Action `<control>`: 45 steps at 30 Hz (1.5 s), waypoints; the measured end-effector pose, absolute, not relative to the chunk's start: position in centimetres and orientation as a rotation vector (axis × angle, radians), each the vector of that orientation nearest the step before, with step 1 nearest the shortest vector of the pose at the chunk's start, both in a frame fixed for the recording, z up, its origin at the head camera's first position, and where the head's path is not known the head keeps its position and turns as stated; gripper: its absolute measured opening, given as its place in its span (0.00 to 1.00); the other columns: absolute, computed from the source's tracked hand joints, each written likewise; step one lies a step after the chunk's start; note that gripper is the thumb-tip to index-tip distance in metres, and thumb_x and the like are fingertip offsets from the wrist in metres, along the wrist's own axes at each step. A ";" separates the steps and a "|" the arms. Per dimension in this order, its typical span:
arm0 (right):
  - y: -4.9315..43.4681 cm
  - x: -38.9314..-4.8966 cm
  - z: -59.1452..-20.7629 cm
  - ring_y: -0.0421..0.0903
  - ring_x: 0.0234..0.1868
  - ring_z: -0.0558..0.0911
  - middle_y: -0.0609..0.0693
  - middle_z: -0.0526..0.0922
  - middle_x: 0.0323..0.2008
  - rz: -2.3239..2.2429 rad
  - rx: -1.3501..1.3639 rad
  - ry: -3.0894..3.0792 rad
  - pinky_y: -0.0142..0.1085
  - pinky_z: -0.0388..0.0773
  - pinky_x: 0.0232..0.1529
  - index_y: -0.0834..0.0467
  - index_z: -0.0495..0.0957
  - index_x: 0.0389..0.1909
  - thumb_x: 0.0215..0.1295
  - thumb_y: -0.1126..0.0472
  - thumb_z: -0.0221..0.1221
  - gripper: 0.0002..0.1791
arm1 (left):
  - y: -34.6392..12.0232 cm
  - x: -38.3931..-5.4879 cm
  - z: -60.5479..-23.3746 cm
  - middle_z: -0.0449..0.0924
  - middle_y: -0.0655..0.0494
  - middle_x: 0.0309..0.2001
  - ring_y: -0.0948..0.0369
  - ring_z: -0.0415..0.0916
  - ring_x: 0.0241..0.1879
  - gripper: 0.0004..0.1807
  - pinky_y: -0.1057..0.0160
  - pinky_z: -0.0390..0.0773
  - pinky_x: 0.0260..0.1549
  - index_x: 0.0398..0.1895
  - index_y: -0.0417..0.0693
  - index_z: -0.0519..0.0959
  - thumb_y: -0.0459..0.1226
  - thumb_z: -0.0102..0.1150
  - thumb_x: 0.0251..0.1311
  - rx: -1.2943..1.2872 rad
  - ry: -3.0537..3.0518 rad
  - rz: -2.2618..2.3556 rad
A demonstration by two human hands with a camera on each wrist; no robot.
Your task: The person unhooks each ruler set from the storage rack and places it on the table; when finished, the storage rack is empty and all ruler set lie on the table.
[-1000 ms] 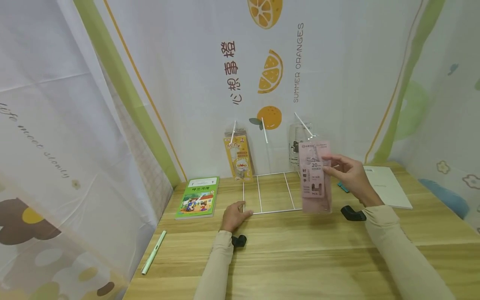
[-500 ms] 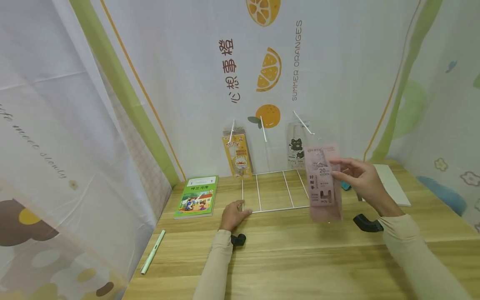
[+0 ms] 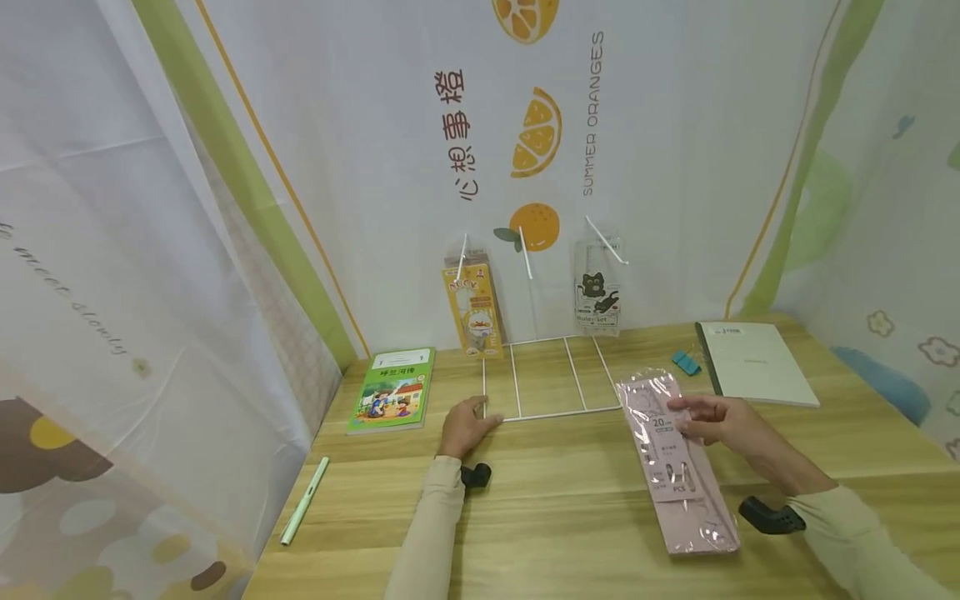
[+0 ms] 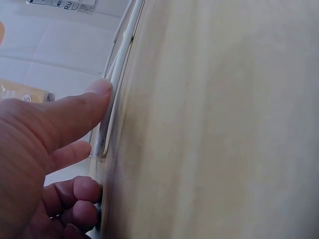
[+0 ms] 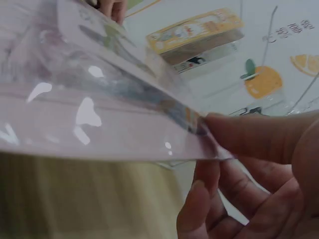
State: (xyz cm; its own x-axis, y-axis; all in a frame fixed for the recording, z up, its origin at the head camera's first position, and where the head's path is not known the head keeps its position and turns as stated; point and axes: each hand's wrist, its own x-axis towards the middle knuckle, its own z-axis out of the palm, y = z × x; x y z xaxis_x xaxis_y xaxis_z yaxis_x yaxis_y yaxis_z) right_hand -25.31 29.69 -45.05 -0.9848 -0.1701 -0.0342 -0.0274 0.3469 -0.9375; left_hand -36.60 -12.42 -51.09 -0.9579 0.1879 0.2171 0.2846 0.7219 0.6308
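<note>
My right hand (image 3: 738,437) pinches the upper right edge of a pink packet (image 3: 662,450) in clear plastic wrap, tilted above the table. In the right wrist view the thumb lies on one side of the packet's edge, with fingers on the other. My left hand (image 3: 467,429) holds the front left corner of a white wire rack (image 3: 555,415); in the left wrist view its thumb (image 4: 102,88) lies on the wire. A yellow duck box (image 3: 474,312) hangs on the rack's left hook and a clear ruler set packet (image 3: 597,304) at the right hook. The middle hook (image 3: 525,252) carries nothing.
On the wooden table (image 3: 555,517), a green book (image 3: 393,392) lies left of the rack and a pale green pen (image 3: 305,500) nearer the left edge. A teal clip-like item (image 3: 686,362) and a white notebook (image 3: 759,364) lie at the right. A printed curtain hangs behind.
My right hand has moved right and down, drawing the pink packet away from the right hook; the packet now leans back. The ruler set there is fully uncovered. My left hand keeps its place.
</note>
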 end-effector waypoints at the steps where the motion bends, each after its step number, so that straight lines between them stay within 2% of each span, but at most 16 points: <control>1: 29.8 -25.3 -45.6 0.40 0.38 0.83 0.49 0.86 0.40 -1.701 -0.155 2.461 0.37 0.81 0.39 0.70 0.72 0.63 0.67 0.59 0.65 0.29 | -12.4 -36.6 -51.1 0.81 0.34 0.55 0.46 0.81 0.46 0.28 0.43 0.80 0.53 0.57 0.32 0.80 0.43 0.72 0.57 -0.383 -2.786 -1.057; 4: 30.0 -25.1 -47.1 0.41 0.36 0.82 0.50 0.85 0.38 -1.661 -0.104 2.425 0.37 0.82 0.37 0.71 0.72 0.62 0.66 0.62 0.66 0.28 | -12.4 -36.6 -51.1 0.81 0.34 0.56 0.45 0.81 0.49 0.29 0.44 0.79 0.53 0.57 0.34 0.80 0.44 0.71 0.57 -0.363 -2.804 -1.059; 11: 30.4 -25.0 -49.1 0.43 0.35 0.81 0.51 0.80 0.34 -1.601 -0.024 2.418 0.33 0.82 0.34 0.74 0.74 0.59 0.64 0.67 0.64 0.25 | -12.4 -36.6 -51.2 0.81 0.35 0.55 0.47 0.80 0.47 0.29 0.44 0.80 0.52 0.57 0.33 0.80 0.44 0.71 0.57 -0.363 -2.802 -1.058; 15: 30.6 -25.0 -49.6 0.44 0.34 0.81 0.52 0.79 0.34 -1.606 -0.050 2.410 0.33 0.83 0.32 0.76 0.72 0.59 0.64 0.69 0.64 0.25 | -12.4 -36.7 -51.2 0.81 0.34 0.56 0.42 0.80 0.54 0.29 0.43 0.79 0.54 0.57 0.33 0.80 0.44 0.71 0.57 -0.371 -2.795 -1.056; 24: 30.7 -24.8 -49.9 0.46 0.34 0.75 0.54 0.76 0.36 -1.457 -0.106 2.529 0.30 0.77 0.28 0.73 0.76 0.58 0.65 0.66 0.64 0.23 | -12.6 -36.6 -51.3 0.79 0.34 0.59 0.37 0.75 0.60 0.30 0.41 0.75 0.59 0.58 0.33 0.79 0.45 0.71 0.58 -0.361 -2.807 -1.084; 30: 30.9 -24.8 -49.8 0.47 0.37 0.75 0.55 0.76 0.37 -1.464 -0.126 2.515 0.32 0.79 0.31 0.72 0.74 0.61 0.67 0.64 0.63 0.24 | -12.6 -36.6 -51.2 0.79 0.34 0.58 0.38 0.76 0.59 0.29 0.41 0.77 0.57 0.58 0.34 0.79 0.44 0.71 0.58 -0.364 -2.802 -1.077; 37: 31.3 -25.8 -48.2 0.44 0.32 0.72 0.54 0.78 0.37 -1.400 -0.184 2.699 0.31 0.72 0.25 0.69 0.76 0.61 0.70 0.60 0.61 0.23 | -12.6 -36.6 -51.3 0.80 0.34 0.58 0.38 0.77 0.59 0.29 0.42 0.77 0.57 0.58 0.34 0.80 0.45 0.71 0.58 -0.370 -2.802 -1.072; 40: 31.2 -27.4 -46.9 0.43 0.32 0.74 0.59 0.80 0.41 -1.476 -0.187 2.751 0.32 0.75 0.26 0.69 0.74 0.62 0.73 0.56 0.59 0.25 | -12.6 -36.6 -51.3 0.80 0.34 0.58 0.38 0.77 0.59 0.29 0.41 0.77 0.57 0.57 0.33 0.80 0.44 0.71 0.58 -0.370 -2.796 -1.075; 45: 30.3 -31.3 -44.2 0.28 0.38 0.78 0.70 0.80 0.53 -1.614 -0.307 2.905 0.33 0.81 0.33 0.69 0.74 0.62 0.75 0.53 0.57 0.26 | -12.5 -36.5 -51.3 0.79 0.34 0.59 0.37 0.75 0.60 0.29 0.40 0.75 0.59 0.58 0.34 0.79 0.44 0.71 0.59 -0.353 -2.803 -1.101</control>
State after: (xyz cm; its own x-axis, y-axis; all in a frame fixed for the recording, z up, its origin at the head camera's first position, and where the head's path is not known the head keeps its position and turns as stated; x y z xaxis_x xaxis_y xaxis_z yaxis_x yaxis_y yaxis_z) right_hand -31.34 30.31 -44.23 -0.9642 -0.0648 0.2572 -0.2526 0.5199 -0.8160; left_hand -36.49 -12.50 -51.27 -0.9670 0.1749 0.1854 0.2543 0.7100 0.6567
